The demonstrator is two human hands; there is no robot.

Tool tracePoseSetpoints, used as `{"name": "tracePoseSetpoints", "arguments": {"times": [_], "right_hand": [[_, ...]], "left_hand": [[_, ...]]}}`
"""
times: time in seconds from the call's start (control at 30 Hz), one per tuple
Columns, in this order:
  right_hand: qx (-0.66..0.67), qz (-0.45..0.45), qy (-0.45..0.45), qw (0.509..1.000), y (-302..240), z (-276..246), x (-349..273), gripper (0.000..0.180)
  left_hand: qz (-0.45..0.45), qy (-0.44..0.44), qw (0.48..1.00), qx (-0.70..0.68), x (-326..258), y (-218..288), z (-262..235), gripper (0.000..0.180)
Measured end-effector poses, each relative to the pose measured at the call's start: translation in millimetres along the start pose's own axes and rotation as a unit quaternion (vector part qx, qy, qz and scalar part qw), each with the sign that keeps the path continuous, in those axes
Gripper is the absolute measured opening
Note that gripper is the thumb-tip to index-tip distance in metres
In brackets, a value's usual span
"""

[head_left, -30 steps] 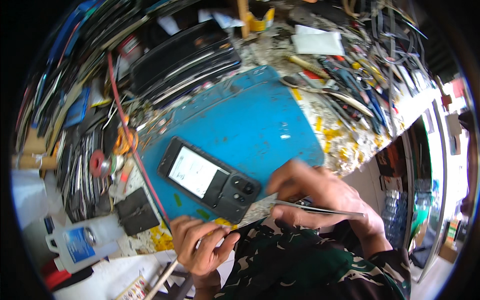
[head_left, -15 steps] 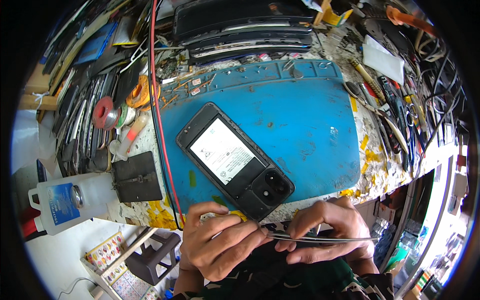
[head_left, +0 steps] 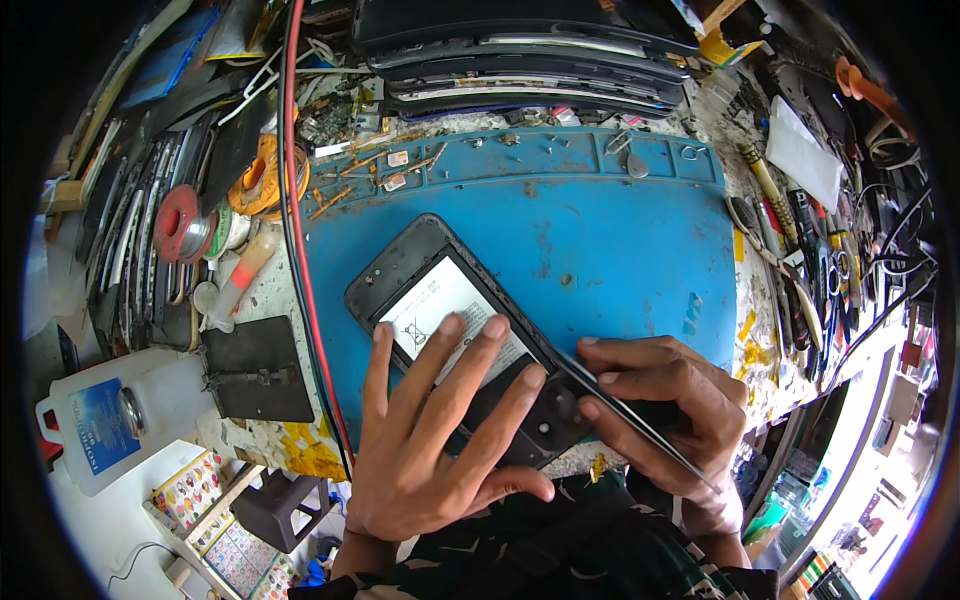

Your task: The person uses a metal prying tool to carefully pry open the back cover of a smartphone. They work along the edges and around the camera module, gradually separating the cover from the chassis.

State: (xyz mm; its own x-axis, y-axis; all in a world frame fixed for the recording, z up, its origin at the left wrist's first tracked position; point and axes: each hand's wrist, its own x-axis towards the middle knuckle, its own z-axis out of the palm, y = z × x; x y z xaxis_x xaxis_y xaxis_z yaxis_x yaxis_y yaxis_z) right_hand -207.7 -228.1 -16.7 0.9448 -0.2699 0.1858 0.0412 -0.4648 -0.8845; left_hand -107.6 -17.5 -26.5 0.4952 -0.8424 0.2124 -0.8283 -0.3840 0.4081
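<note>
The left hand [head_left: 435,445] lies over the phone [head_left: 494,298] with its fingers spread, the fingertips on the white label [head_left: 440,297] and the black section beside it; its thumb reaches out near the phone's camera end. The right hand [head_left: 680,410] pinches a thin metal tool [head_left: 660,441] between thumb and fingers, the tool's far end at the phone's right long edge; whether it sits in the seam cannot be told.

The phone lies slantwise, back up, on the blue mat [head_left: 640,260], its camera end toward the table's near edge. Bare mat opens wide above and right of it; on the left only a narrower strip remains before the red cable [head_left: 300,200] running along that side. The far edge is taken up by a tray strip [head_left: 460,165] with small parts.

Past the mat, the table [head_left: 235,430] is crowded: hand tools [head_left: 830,250] right, stacked black panels [head_left: 520,50] beyond, a black plate [head_left: 255,400] left.
</note>
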Motion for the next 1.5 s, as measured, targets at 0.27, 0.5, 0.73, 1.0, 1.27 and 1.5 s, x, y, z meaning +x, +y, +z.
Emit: {"name": "tracePoseSetpoints", "arguments": {"times": [0.27,0.5,0.73,1.0,1.27,1.5], "right_hand": [[0.004,0.038,-0.016,0.999,-4.0,2.7,7.4,0.024],[-0.026,0.033,-0.029,0.999,-2.9,3.8,8.8,0.025],[-0.033,0.036,-0.045,0.998,-3.7,2.9,10.9,0.024],[-0.05,0.013,-0.042,0.998,-4.5,5.9,10.6,0.024],[-0.063,-0.022,-0.038,0.997,-4.3,8.0,12.5,0.029],[-0.072,-0.036,-0.036,0.996,-2.9,9.1,12.7,0.029]], "left_hand": [[-0.007,-0.123,0.991,0.049,4.7,-3.8,-5.9,0.098],[-0.014,-0.134,0.989,0.053,5.8,-1.2,-8.4,0.09],[-0.022,-0.116,0.992,0.053,7.2,-0.4,-6.4,0.086],[-0.025,-0.126,0.99,0.056,6.5,0.8,-7.0,0.086],[-0.008,-0.117,0.991,0.06,8.0,-1.4,-6.9,0.087],[-0.001,-0.117,0.991,0.065,8.5,-1.6,-7.4,0.088]]}}
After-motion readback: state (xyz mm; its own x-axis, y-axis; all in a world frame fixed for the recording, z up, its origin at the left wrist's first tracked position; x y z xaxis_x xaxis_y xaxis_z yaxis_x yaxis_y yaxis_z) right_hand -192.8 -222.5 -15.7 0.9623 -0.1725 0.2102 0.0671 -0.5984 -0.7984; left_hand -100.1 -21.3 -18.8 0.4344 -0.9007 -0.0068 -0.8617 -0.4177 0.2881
